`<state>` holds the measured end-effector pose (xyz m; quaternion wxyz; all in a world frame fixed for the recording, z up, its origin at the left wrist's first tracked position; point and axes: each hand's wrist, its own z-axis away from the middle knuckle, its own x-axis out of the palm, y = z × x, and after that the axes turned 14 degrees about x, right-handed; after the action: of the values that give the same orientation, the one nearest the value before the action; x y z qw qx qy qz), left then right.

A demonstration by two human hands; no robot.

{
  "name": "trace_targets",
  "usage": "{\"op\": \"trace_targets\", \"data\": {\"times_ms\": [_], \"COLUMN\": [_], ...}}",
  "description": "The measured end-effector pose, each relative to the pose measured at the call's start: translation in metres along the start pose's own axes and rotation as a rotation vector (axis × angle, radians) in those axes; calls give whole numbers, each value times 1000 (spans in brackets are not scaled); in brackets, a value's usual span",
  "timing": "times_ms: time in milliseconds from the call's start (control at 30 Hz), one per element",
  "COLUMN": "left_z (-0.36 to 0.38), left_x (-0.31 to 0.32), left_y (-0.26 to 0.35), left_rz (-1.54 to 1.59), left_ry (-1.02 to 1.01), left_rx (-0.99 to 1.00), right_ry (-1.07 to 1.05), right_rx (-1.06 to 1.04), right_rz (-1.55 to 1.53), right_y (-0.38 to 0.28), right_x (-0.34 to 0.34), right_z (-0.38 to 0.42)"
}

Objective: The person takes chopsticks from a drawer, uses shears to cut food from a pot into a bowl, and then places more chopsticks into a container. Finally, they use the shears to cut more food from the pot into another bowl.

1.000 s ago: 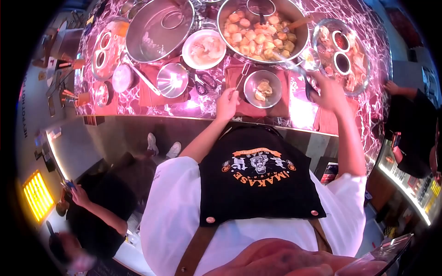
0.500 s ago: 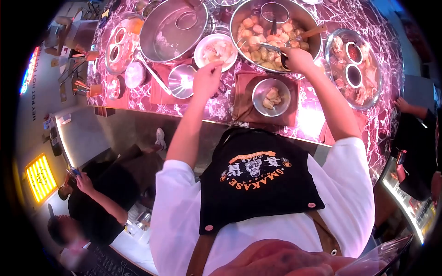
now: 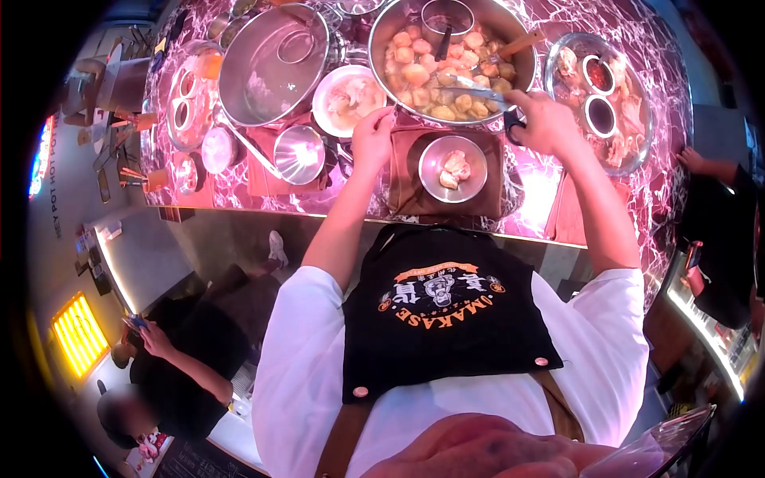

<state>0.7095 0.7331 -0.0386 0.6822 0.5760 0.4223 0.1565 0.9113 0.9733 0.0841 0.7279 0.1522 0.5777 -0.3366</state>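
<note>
My right hand [image 3: 546, 123] is closed round the dark handles of a pair of scissors [image 3: 478, 89]. The blades reach left over a large metal pot [image 3: 532, 76] holding pale round chunks [image 3: 414, 75] in broth. My left hand [image 3: 373, 137] is in a pinch just below the white bowl [image 3: 320, 107], which contains pale pieces of food; what the fingers hold, if anything, is too small to make out. Between my forearms, a small metal bowl [image 3: 430, 187] with a few pale pieces [image 3: 455, 169] rests on a brown cloth [image 3: 494, 203].
Left of the white bowl stands a second big pot [image 3: 231, 95] with a ladle inside. An empty metal bowl [image 3: 300, 155] sits below it. At right lies a glass platter [image 3: 558, 103] with meat and two sauce cups. Another person [image 3: 191, 358] is lower left; a person's hand [image 3: 695, 161] touches the table's right side.
My left hand has moved right, away from over the white bowl. My right hand has shifted right and slightly down with the scissors. The tabletop sits slightly further left and up in view.
</note>
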Motion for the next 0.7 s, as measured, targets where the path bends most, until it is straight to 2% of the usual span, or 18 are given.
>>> {"op": "trace_targets", "data": {"times_ms": [33,167,233,300,367,433,567,600,700], "left_z": [4,6,7,11,8,10,6,4,-3], "left_x": [-2,-13,-17,-19,-21,-25,-27,-25,-13], "left_y": [-2,-4,-9,-4,-1,-5,17,16,12], "left_rz": [58,60,136,111,97,16,-46,-47,-56], "left_ry": [66,142,143,137,120,52,-73,-92,-229], "left_rx": [-20,-13,-82,-90,-85,-82,-111,9,39], "right_ry": [-98,-30,-236,-320,-277,-139,-59,-7,77], "right_rx": [88,56,113,76,28,2,10,-8,-10], "right_rz": [60,179,206,139,75,46,-3,12,6], "right_y": [1,-12,-39,-50,-39,-29,-2,3,15], "right_x": [-5,28,37,58,91,81,41,36,37], "right_z": [-8,-78,-114,-136,-147,-117,-42,-26,7]}}
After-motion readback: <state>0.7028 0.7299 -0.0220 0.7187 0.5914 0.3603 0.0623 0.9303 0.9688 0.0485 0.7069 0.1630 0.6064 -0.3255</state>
